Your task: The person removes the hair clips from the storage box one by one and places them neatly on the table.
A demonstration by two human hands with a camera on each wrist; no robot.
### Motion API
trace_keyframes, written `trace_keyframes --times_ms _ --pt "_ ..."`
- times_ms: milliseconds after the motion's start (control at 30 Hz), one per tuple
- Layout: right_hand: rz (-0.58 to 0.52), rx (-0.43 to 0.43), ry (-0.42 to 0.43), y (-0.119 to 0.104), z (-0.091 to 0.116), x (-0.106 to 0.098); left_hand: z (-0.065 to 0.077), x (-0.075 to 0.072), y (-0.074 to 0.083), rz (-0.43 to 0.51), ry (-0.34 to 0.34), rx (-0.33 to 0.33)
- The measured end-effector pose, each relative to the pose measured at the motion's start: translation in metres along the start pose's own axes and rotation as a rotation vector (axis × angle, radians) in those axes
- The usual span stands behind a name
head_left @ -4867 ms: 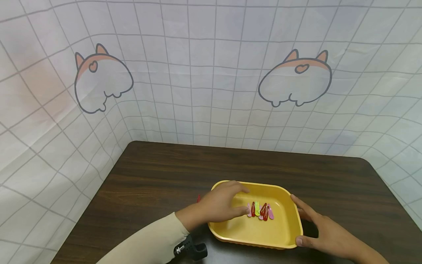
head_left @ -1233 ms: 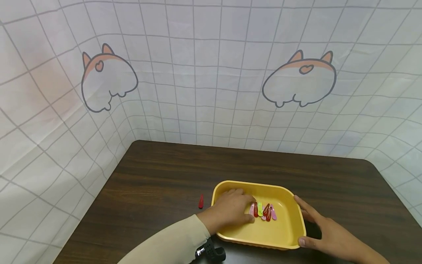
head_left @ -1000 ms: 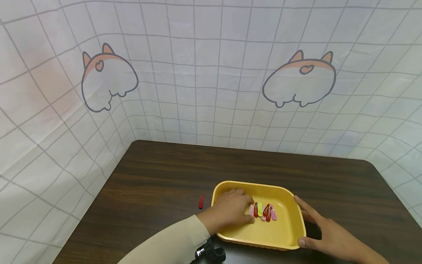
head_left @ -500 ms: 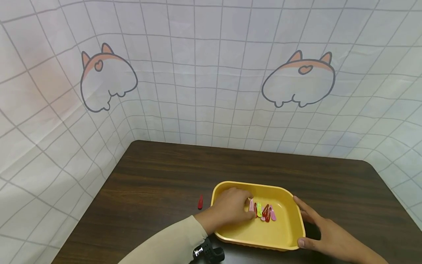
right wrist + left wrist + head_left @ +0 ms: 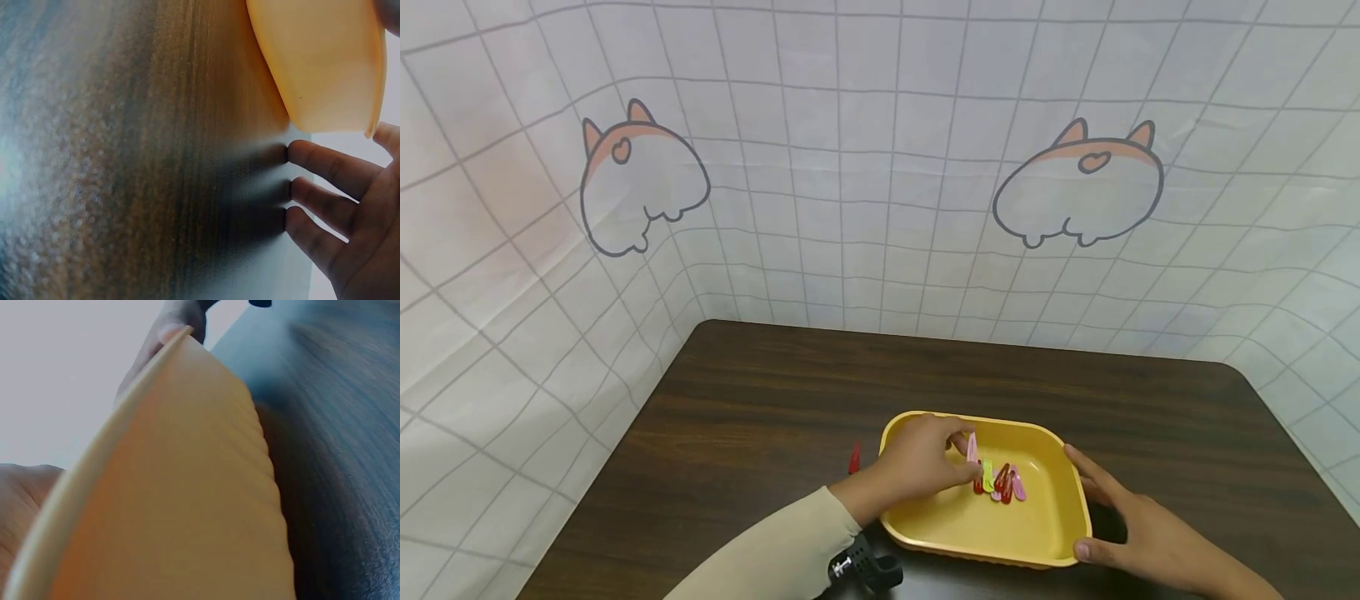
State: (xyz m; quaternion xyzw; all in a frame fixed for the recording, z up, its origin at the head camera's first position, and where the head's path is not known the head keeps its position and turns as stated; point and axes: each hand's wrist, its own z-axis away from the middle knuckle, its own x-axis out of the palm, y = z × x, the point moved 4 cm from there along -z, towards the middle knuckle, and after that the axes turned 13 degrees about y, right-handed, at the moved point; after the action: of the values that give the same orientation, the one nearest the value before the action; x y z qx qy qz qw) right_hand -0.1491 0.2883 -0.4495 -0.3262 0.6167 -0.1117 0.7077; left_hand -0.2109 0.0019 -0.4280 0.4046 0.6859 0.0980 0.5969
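My left hand (image 5: pixel 917 462) reaches over the left side of a yellow plastic basin (image 5: pixel 962 533) and pinches a pink snap hair clip (image 5: pixel 972 447) upright between thumb and forefinger. Beside it on the basin floor lie a yellow-green clip (image 5: pixel 988 477), red clips (image 5: pixel 1007 492) and another pink clip (image 5: pixel 1018 483). My right hand (image 5: pixel 1150 533) steadies the basin's right end, fingers spread, with thumb and forefinger at the rim. In the right wrist view its other fingers (image 5: pixel 331 165) reach down to the table. The left wrist view shows mostly the basin's outer wall (image 5: pixel 175 475); the held clip is hidden there.
A red hair clip (image 5: pixel 854 458) lies on the dark wooden table (image 5: pixel 760 400) left of the basin, partly behind my left wrist. A black wrist camera (image 5: pixel 868 568) hangs under that sleeve. A white gridded curtain (image 5: pixel 865 208) stands behind the table.
My left hand, at the row's left end a second ago, has pinched the leftmost pink clip and tipped it upright. My right hand has stayed at the basin's rim.
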Motion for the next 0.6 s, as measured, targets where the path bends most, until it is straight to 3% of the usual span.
trace_keyframes --times_ms 433,600 --pt "-0.012 0.002 -0.008 -0.001 0.0 0.001 0.006 -0.019 -0.002 0.058 0.008 0.051" --pt "-0.017 0.002 -0.014 -0.002 -0.001 0.001 0.008 -0.029 -0.008 0.095 0.012 0.037"
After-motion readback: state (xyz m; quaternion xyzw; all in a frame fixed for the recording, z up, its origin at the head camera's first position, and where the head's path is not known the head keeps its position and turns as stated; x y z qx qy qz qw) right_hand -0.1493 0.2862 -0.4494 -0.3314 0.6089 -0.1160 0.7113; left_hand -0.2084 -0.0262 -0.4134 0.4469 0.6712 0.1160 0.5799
